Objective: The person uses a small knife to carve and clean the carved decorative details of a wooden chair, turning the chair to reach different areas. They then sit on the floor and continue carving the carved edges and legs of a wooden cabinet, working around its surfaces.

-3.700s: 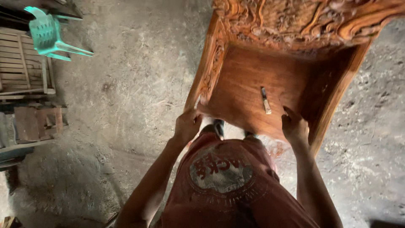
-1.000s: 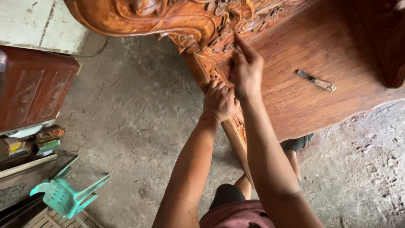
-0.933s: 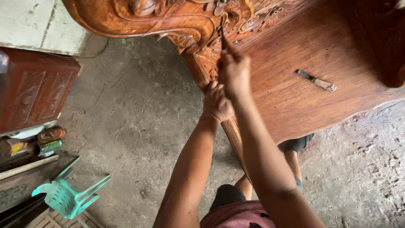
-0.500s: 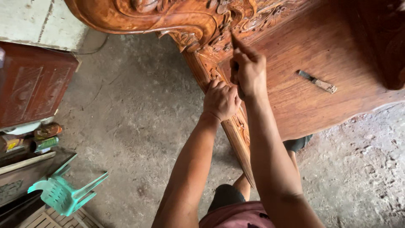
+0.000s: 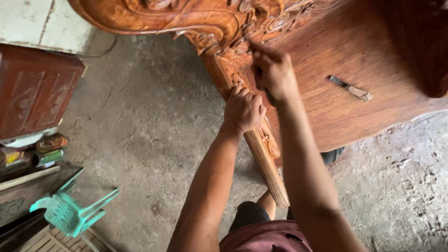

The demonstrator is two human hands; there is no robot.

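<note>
Head view. A large carved wooden chair (image 5: 354,51) fills the far right of the scene, its flat seat panel facing the camera. The left hand (image 5: 243,108) is clenched around the carved side rail (image 5: 261,144), gripping it near its upper end. The right hand (image 5: 274,74) is closed around a thin dark tool (image 5: 259,79), pressed against the carving just beside the left hand; the tool's tip is hidden, so its kind cannot be told. A small chisel (image 5: 351,88) lies loose on the seat panel, well apart to the right. On the near left stand a green plastic chair (image 5: 70,212) and a dark red cabinet (image 5: 35,88), on a rough concrete floor (image 5: 140,140).

Risks, as judged: the two hands work close together, so a slip of the tool could strike the left knuckles or gouge the carving. The loose chisel could slide off the panel if the chair is jolted.
</note>
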